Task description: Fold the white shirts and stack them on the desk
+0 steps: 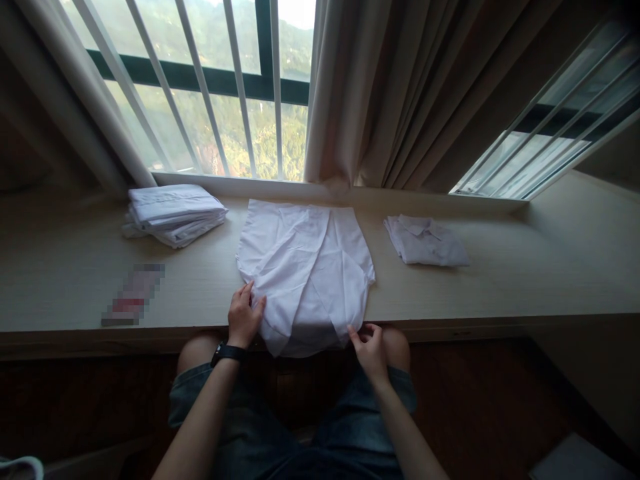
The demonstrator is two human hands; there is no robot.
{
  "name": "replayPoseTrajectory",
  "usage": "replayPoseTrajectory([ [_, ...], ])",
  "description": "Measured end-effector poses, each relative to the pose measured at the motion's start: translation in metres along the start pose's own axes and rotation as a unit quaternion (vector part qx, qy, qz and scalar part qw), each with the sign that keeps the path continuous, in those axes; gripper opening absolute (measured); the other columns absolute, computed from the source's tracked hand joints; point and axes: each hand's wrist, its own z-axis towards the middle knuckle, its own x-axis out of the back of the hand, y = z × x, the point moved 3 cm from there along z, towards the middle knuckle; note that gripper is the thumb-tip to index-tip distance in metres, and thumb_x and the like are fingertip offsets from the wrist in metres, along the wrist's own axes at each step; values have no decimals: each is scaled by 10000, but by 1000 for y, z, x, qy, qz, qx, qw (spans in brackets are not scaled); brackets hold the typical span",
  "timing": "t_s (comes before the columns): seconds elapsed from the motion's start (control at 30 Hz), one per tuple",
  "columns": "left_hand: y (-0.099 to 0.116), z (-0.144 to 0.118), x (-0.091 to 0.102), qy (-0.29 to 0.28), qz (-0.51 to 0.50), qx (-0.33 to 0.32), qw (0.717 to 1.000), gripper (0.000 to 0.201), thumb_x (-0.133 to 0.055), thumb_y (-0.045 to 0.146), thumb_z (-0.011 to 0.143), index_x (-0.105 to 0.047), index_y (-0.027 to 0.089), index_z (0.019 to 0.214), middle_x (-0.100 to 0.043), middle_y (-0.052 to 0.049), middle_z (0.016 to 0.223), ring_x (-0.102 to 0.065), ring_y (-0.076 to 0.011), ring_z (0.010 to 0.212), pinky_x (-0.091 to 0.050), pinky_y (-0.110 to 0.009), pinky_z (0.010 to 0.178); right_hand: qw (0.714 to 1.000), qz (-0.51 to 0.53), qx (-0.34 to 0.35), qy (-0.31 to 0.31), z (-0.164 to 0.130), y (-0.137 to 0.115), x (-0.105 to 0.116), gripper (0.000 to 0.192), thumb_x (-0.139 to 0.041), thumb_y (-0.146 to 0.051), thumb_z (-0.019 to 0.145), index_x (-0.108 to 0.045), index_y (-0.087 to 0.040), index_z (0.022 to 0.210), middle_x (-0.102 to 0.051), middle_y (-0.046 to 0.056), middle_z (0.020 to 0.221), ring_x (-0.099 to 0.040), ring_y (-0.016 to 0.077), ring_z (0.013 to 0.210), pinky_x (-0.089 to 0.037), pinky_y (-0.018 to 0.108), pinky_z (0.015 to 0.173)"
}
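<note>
Window ledge [500,280], unmarked white shirt [305,267]

Flat object [133,295] on the sill: it is showing only as a pixelated blur, so I am not making out what it is
White shirt [305,270]: its near hem is hanging over the edge of the ledge [500,293], hiding that edge and part of my knees
My left hand [243,317]: the fingertips are lying against the cloth; whether they are pinching it, I cannot tell
My right hand [370,347]: the fingertips are disappearing under the hem
My forearms: the bottom border is cutting them off
</note>
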Motion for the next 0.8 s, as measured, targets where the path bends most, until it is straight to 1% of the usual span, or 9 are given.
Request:
replayPoseTrajectory([
  [0.07, 7, -13, 7, 8, -28, 29, 999, 548, -587, 410, 879, -546, 148, 1358, -614, -155, 1239, -647, -255, 1015, -541, -407, 947, 1000, -16, 8, -1, -4, 0, -6, 637, -725, -592, 676, -496, -187, 1112, -739, 138, 879, -731, 306, 828, -563, 381, 714],
  [0.13, 13, -33, 14, 18, -59, 80, 995, 558, -611, 409, 862, -535, 163, 1358, -629, -142, 1215, -668, -229, 912, -568, -393, 879, 1000, -11, 14, -5, -7, 1, -8, 587, -684, -568, 716, -495, -186, 1119, -739, 131, 883, -729, 295, 834, -557, 378, 730],
  [0.23, 21, -65, 20, 19, -110, 164, 980, 560, -636, 418, 841, -521, 187, 1339, -670, -113, 1138, -690, -212, 856, -583, -370, 819, 999, -23, 30, 2, -10, 0, -3, 508, -586, -543, 800, -489, -181, 1143, -729, 141, 922, -718, 285, 851, -547, 379, 744],
  [0.3, 23, -81, 19, 7, -132, 210, 969, 558, -653, 417, 821, -514, 191, 1312, -694, -90, 1051, -705, -209, 827, -586, -361, 790, 996, -68, 52, 8, -12, -5, 4, 479, -521, -513, 845, -488, -171, 1179, -714, 152, 938, -703, 295, 860, -538, 391, 744],
  [0.43, 14, -93, 9, -27, -164, 276, 947, 465, -692, 363, 759, -551, 188, 1166, -716, -62, 917, -722, -213, 795, -585, -346, 757, 977, -176, 116, 30, -22, -27, 15, 510, -483, -448, 882, -471, -140, 1289, -676, 131, 891, -666, 296, 818, -521, 402, 735],
  [0.53, 8, -89, 5, -53, -193, 288, 936, 315, -680, 328, 746, -604, 193, 1021, -735, -73, 917, -726, -217, 834, -576, -336, 781, 958, -204, 187, 73, -28, -49, 15, 510, -467, -420, 913, -479, -117, 1323, -653, 143, 942, -643, 277, 838, -527, 410, 788],
  [0.63, 10, -85, 9, -69, -183, 279, 940, 242, -645, 290, 751, -650, 203, 977, -751, -69, 948, -720, -226, 865, -558, -343, 809, 941, -200, 269, 51, -21, -77, -6, 443, -439, -371, 944, -528, -127, 1304, -652, 169, 1097, -630, 277, 1015, -515, 423, 926],
  [0.73, 15, -82, 17, -75, -164, 273, 945, 221, -616, 268, 749, -669, 211, 956, -758, -52, 933, -716, -233, 856, -543, -336, 795, 905, -229, 354, -52, 0, -110, -50, 431, -376, -322, 980, -569, -142, 1320, -605, 155, 1322, -528, 260, 1276, -423, 413, 1098],
  [0.8, 15, -82, 22, -87, -152, 269, 947, 206, -604, 262, 750, -672, 216, 939, -758, -42, 907, -715, -230, 840, -535, -324, 780, 869, -284, 385, -127, 17, -129, -85, 468, -346, -331, 1006, -545, -170, 1398, -491, 114, 1495, -375, 268, 1432, -336, 442, 1170],
])
